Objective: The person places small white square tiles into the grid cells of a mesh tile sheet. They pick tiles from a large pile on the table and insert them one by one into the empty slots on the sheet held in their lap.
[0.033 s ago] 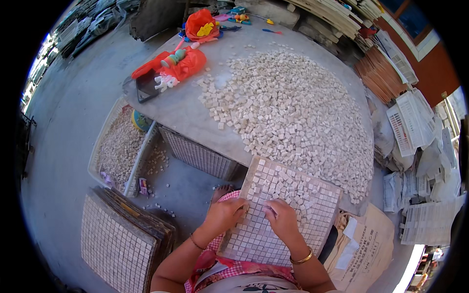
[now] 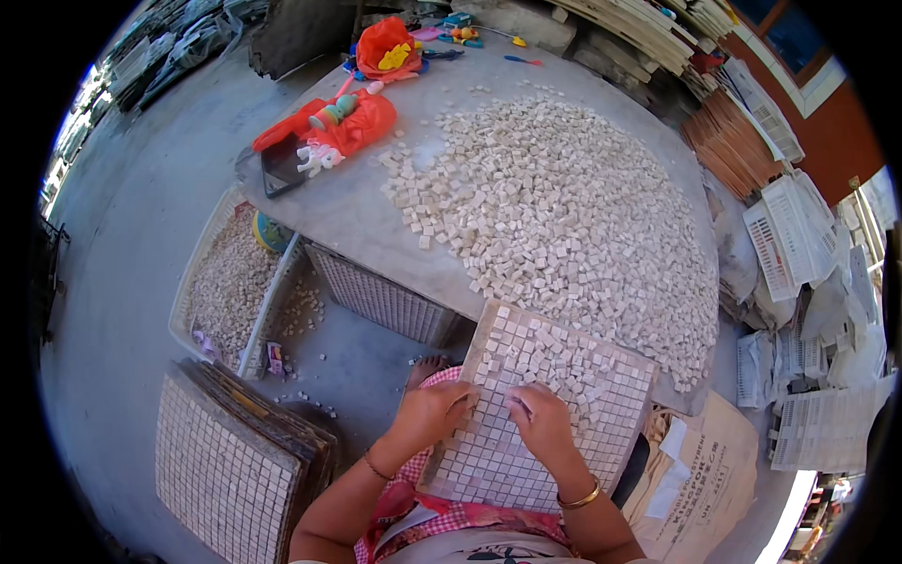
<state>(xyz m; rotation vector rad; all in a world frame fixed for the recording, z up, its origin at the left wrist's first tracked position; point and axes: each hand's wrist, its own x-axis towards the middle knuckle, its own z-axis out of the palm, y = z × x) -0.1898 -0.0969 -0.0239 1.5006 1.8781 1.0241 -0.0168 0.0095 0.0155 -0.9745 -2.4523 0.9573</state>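
A square grid board (image 2: 489,451) of small pale stone tiles rests tilted over my lap, its far edge against the table. Loose tiles (image 2: 559,362) lie scattered on its upper middle part, over the filled rows. My left hand (image 2: 434,414) is at the board's left edge, fingers curled together; what they hold, if anything, is hidden. My right hand (image 2: 545,425) is over the board's middle, thumb and fingers drawn together in a pinch. Anything between those fingertips is too small to make out. Beyond the board spreads a big heap of loose tiles (image 2: 564,207) on the table.
On the grey table (image 2: 366,207) lie red plastic bags (image 2: 362,122), toys and a dark phone-like tray (image 2: 282,167). To the left stand a white crate (image 2: 199,273) of tiles and a stack of filled boards (image 2: 225,461). White plastic baskets (image 2: 789,230) and a paper sack (image 2: 709,461) are at right.
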